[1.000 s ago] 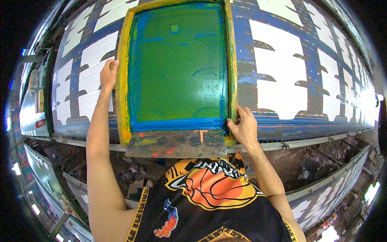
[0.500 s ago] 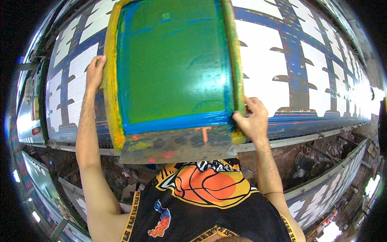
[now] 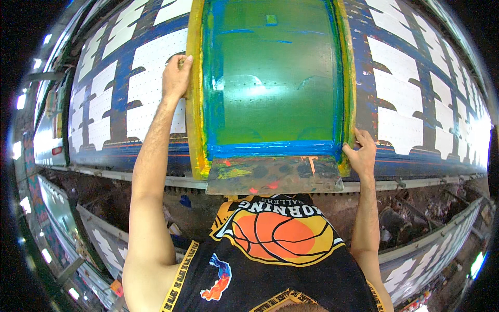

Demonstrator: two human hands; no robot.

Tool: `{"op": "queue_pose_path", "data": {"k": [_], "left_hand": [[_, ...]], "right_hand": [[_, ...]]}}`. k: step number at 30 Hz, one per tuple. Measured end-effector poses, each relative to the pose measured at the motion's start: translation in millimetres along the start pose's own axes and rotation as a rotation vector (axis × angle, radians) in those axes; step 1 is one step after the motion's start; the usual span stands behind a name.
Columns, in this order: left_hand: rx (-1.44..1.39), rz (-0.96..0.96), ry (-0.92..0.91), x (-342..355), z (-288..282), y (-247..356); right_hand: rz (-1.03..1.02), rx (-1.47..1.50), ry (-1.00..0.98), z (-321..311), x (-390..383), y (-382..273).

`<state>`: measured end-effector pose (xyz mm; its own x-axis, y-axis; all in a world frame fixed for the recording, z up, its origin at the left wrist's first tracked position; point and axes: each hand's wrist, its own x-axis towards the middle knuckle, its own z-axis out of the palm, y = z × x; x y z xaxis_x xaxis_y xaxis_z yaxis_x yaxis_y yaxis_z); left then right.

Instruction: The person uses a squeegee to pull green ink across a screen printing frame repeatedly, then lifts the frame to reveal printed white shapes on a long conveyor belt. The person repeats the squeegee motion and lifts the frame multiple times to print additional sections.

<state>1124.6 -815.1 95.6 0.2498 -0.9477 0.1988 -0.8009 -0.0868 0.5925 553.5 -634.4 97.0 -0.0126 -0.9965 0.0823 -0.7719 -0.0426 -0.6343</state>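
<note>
While the left hand (image 3: 177, 76) clasps the frame (image 3: 195, 114) at its left edge, the right hand (image 3: 361, 152) clamps the near right edge; white pieces (image 3: 399, 78) lie either side.

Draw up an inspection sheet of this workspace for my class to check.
Surface: long dark-blue paint-spattered table bearing flat white notched pieces.
Job's things: yellow-stained rectangular frame around a flat glossy blue-bordered green panel; flat paint-smeared dark board at its near end.
Clutter: small dark-blue lump, unidentifiable, on brown ground.
Hands: left hand grips the frame's left side; right hand grips its lower right side.
Cables: nothing seen.
Surroundings: grey rail along the table's near edge; second long grey-edged table at the picture's lower right.
</note>
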Motion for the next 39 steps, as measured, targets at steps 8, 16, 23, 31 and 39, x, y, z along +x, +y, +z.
{"op": "queue_pose_path", "data": {"k": [8,16,23,31,39], "left_hand": [[0.075,-0.012,-0.027,-7.9,13.7,12.1],[0.159,-0.06,-0.075,-10.3,32.1,11.4],[0.22,-0.019,-0.099,-9.5,45.9,-3.1],[0.148,0.025,-0.041,-9.9,49.7,-7.0],[0.178,0.0,-0.024,-25.6,36.8,28.2]], "right_hand": [[0.074,0.053,-0.132,-8.9,-11.2,20.9],[0.094,0.085,-0.154,-6.3,-19.5,27.3],[-0.217,-0.26,-0.055,-28.0,-31.3,-30.1],[-0.61,-0.107,-0.578,36.0,-71.4,-155.9],[-0.36,-0.413,-0.515,69.9,-63.8,-186.4]]}}
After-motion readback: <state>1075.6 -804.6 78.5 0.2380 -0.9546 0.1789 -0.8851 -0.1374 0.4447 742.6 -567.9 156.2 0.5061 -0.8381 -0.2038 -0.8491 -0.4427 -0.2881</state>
